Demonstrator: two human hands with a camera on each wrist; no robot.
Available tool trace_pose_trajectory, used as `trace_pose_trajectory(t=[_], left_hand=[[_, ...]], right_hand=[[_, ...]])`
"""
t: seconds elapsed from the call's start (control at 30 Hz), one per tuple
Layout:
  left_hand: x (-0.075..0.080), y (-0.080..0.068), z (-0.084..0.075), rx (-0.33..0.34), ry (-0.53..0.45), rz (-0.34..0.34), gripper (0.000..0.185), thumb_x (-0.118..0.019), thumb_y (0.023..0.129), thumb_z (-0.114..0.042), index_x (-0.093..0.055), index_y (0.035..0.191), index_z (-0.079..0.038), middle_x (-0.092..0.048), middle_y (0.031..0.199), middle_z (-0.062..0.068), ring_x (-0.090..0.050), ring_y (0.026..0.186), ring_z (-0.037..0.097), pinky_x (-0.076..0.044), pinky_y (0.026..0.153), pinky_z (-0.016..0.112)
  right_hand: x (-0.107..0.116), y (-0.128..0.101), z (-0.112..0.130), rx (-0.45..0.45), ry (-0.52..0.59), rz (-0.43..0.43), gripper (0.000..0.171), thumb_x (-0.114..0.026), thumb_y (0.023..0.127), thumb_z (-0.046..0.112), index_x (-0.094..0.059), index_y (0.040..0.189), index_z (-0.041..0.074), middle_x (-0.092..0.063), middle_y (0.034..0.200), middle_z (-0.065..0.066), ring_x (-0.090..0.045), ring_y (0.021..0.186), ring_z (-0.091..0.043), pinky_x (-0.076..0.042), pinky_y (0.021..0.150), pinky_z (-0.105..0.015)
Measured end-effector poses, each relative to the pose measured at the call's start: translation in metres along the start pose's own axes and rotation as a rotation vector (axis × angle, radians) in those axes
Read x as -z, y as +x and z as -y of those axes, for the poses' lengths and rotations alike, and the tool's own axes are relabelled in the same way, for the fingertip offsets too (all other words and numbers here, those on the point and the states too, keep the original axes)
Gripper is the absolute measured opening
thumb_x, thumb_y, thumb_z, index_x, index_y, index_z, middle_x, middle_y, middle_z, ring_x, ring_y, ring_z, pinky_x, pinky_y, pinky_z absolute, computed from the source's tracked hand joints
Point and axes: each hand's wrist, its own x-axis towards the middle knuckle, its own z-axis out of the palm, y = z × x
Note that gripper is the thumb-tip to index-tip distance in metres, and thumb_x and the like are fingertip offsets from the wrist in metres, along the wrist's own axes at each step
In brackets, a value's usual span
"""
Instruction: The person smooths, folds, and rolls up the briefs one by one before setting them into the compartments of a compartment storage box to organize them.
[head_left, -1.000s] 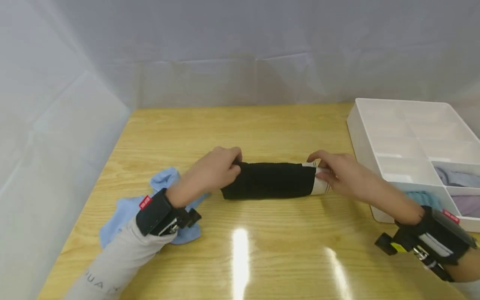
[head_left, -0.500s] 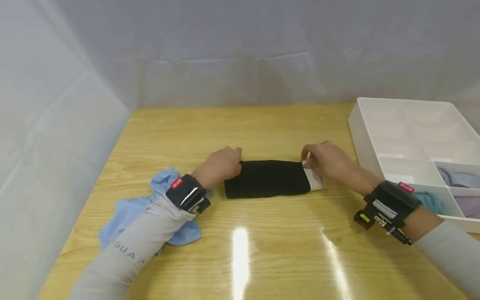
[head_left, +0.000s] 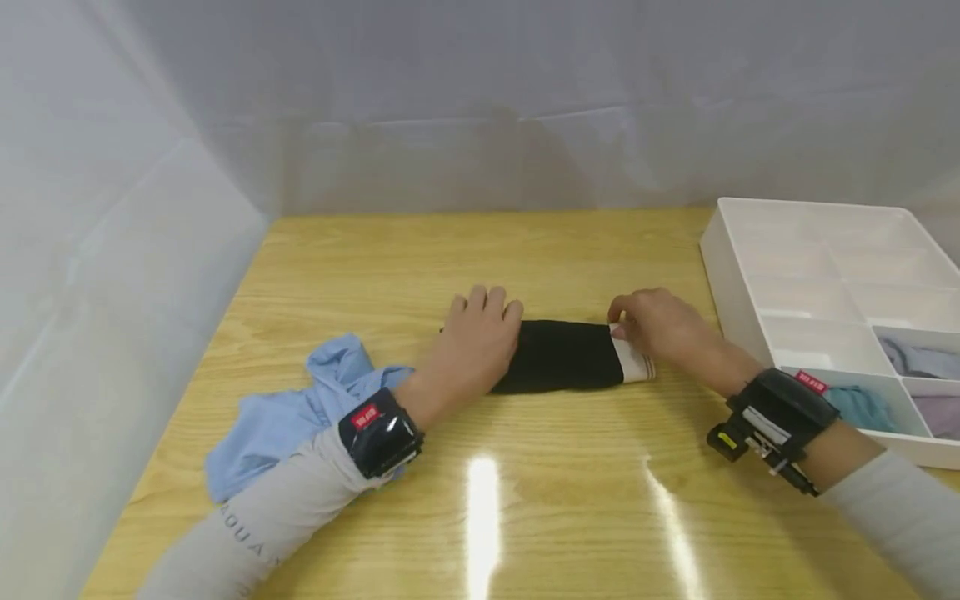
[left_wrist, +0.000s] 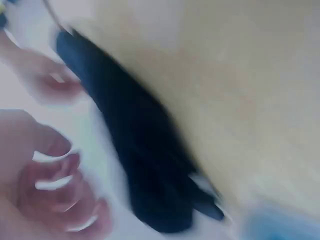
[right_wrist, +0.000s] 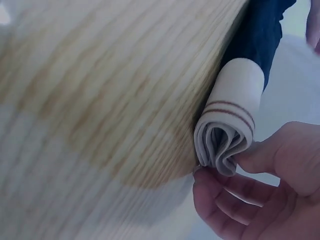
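Black knit garment (head_left: 566, 356), folded into a long narrow roll, lies across the middle of a wooden table (head_left: 525, 517); one end carries a white waistband with thin brown stripes (right_wrist: 231, 112), folded over in layers. Left hand (head_left: 476, 346): laid flat over the left end of the roll, fingers straight and close together, pressing it to the table; the left wrist view is blurred and shows only loosely spread fingers (left_wrist: 60, 195) beside the dark cloth. Right hand (head_left: 656, 325): at the opposite end, thumb and fingers (right_wrist: 235, 192) pinching the folded edge of the waistband, as the right wrist view shows plainly. Hands are apart, one at each end of the same roll. Both wrists wear black camera bands, over pale grey sleeves. Light blue cloth (head_left: 300, 412): crumpled on the table beside and partly under the left forearm, near the roll; whether they touch cannot be told. White compartment tray (head_left: 720, 250): at the right edge of the table, just beside the right hand; its near compartments hold folded cloths, teal (head_left: 858, 404), grey (head_left: 918, 357) and mauve (head_left: 937, 412).
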Motion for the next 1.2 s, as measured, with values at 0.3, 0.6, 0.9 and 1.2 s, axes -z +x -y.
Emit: trace_pose_trajectory(t=[0.3,0.6,0.9,1.2], left_hand=[[-0.001,-0.009,-0.024,0.109,0.135,0.099,0.048,-0.045,0.1,-0.047,-0.067,0.095,-0.004,-0.067,0.089,0.011,-0.064,0.086,0.028,-0.053,0.078,0.043],[-0.013,0.022,-0.004,-0.003,0.047,0.319,0.067,-0.028,0.102,-0.05,-0.046,0.138,0.004,-0.043,0.144,0.022,-0.036,0.137,0.034,-0.036,0.103,0.055],[-0.014,0.027,-0.005,-0.05,-0.046,0.458,0.067,-0.027,0.103,-0.049,-0.026,0.151,-0.004,-0.02,0.157,0.017,-0.016,0.145,0.034,-0.028,0.11,0.053],[0.016,-0.043,-0.046,-0.332,-0.001,-0.015,0.03,-0.053,0.098,-0.04,-0.063,0.109,-0.014,-0.058,0.098,0.002,-0.054,0.087,0.017,-0.047,0.075,0.03]], right_hand=[[-0.005,-0.022,0.003,0.027,0.047,0.028,0.026,-0.066,0.09,0.011,-0.059,0.113,0.002,-0.063,0.073,-0.002,-0.058,0.063,-0.016,-0.047,0.055,-0.033],[-0.03,-0.052,0.034,0.144,0.129,-0.018,0.037,-0.062,0.093,0.01,-0.048,0.126,0.005,-0.057,0.064,0.005,-0.048,0.052,-0.008,-0.041,0.049,-0.027],[-0.046,-0.066,0.065,0.234,0.088,-0.101,0.03,-0.064,0.092,0.012,-0.057,0.121,0.011,-0.055,0.068,0.004,-0.046,0.055,-0.006,-0.04,0.049,-0.024],[-0.052,-0.086,0.064,0.537,-0.117,-0.368,0.028,-0.076,0.079,0.011,-0.066,0.105,0.007,-0.06,0.108,-0.011,-0.059,0.096,-0.027,-0.053,0.079,-0.04]])
